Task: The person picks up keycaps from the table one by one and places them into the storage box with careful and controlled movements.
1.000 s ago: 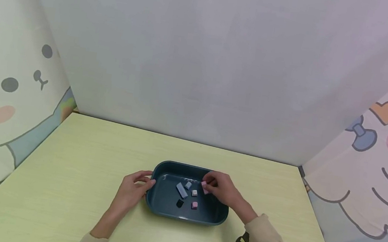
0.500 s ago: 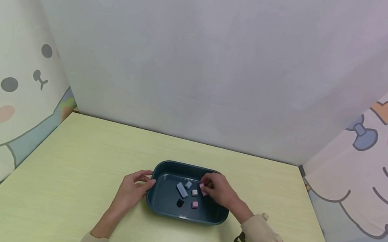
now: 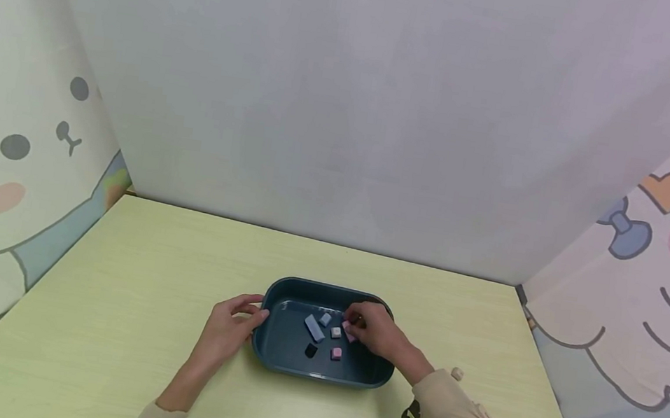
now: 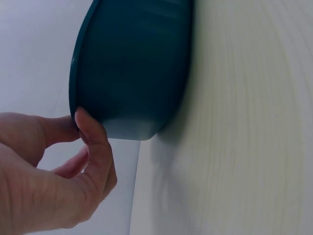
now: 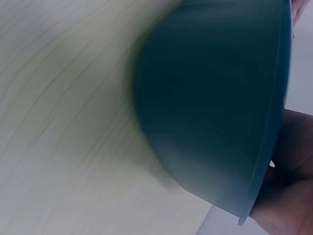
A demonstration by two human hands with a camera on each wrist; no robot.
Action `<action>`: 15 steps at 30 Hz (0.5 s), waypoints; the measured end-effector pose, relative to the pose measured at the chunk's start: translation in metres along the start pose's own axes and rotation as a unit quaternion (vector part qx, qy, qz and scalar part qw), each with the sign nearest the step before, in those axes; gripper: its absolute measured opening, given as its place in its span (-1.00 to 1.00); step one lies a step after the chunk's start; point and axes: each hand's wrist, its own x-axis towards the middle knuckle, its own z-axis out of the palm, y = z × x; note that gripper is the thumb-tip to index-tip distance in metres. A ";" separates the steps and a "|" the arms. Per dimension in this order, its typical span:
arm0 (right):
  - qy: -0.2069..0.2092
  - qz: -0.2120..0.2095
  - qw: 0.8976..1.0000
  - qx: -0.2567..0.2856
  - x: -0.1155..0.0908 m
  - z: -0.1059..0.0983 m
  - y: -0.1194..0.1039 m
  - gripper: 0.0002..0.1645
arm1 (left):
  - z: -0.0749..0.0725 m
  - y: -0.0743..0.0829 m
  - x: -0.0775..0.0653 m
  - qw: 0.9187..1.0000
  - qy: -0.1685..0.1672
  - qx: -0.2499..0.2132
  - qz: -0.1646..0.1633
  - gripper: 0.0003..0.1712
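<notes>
A dark teal tray (image 3: 319, 378) stands on the table. My left hand (image 3: 228, 329) grips its left rim between thumb and fingers, as the left wrist view also shows. Over the tray's right part, my right hand (image 3: 375, 329) pinches a pink block (image 3: 348, 331) low near the tray floor; its fingers partly cover the block. Beside it in the tray lie a white cube (image 3: 335, 333), a small light-blue cube (image 3: 325, 319), a long light-blue block (image 3: 314, 328), a black cube (image 3: 311, 350) and a pink cube (image 3: 336, 354). In the right wrist view the tray wall hides the fingertips.
Right of the tray, a small beige block (image 3: 457, 373) lies on the pale yellow table (image 3: 189, 253). Another pale piece (image 3: 484, 416) shows beside the right sleeve. White and cartoon-printed curtains (image 3: 345, 133) surround the table's back and sides.
My right hand has shifted slightly left and down with the pink block. The right sleeve moved left, uncovering two pale pieces on the table. My left hand has stayed on the rim.
</notes>
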 end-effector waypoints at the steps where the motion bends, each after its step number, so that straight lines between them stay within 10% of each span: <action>1: 0.000 -0.001 1.000 0.000 0.000 0.000 0.000 -0.88 | 0.000 0.000 0.000 1.000 0.000 0.000 0.000 -0.55; 15: 0.005 0.000 1.000 -0.016 -0.002 -0.002 -0.005 -0.84 | -0.001 0.002 -0.002 1.000 0.003 0.008 -0.004 -0.58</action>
